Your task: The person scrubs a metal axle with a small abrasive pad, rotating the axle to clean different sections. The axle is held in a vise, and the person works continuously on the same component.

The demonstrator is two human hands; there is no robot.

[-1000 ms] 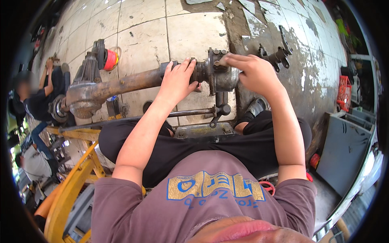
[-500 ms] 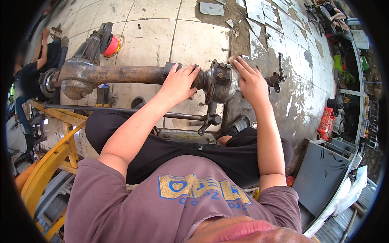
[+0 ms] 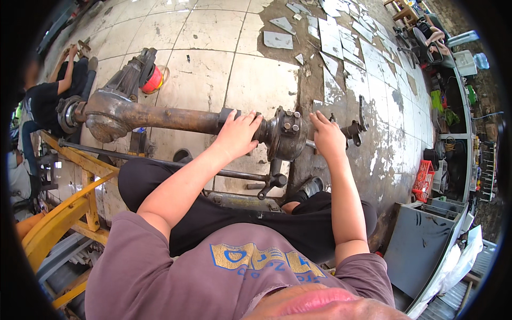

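Observation:
A long rusty vehicle axle (image 3: pixel 165 118) lies across in front of me, with a bulky differential housing (image 3: pixel 106 114) at its left end. My left hand (image 3: pixel 238 133) rests on top of the axle tube near its right end, fingers spread. Just right of it sits a greasy steering knuckle (image 3: pixel 288 137) with bolt heads on top. Over the thin shaft to the right of that knuckle is my right hand (image 3: pixel 329 140), fingers stretched away from me; its palm side is hidden. A long tie rod (image 3: pixel 229 174) runs along the axle's near side.
A red container (image 3: pixel 152 80) stands behind the housing. Yellow metal framework (image 3: pixel 58 224) is at the left, where another person (image 3: pixel 50 90) sits. Broken tiles (image 3: pixel 330 40) lie ahead. At the right stand a grey cabinet (image 3: pixel 421 245) and a red crate (image 3: pixel 424 180).
The whole view has shifted, so the axle appears lower. My right hand has come off the knuckle and sits slightly right of it. The left hand stays on the tube.

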